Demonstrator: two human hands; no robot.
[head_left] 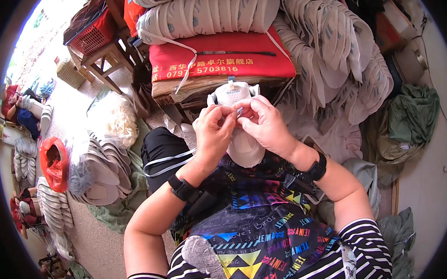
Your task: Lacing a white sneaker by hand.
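- Speckled, hard floor spreads out at left under fanned stacks of pale soles.
- Rough wooden table, its worn board edge showing, stands in front of the person.
- Curved, thin white pieces, nested like scales, droop in thick rows at the table's right.
- Smooth dark apron with bright geometric print covers a striped shirt.
- Flat red cloth, yellow-lettered, drapes the tabletop.
- White shoe, round-toed with a perforated tongue, is between both hands, above the lap.
- Left hand and right hand meet over its middle, fingers pinched together on it; I cannot tell what the tiny greyish bit between them is.
- Slim dark rod lies across the cloth.
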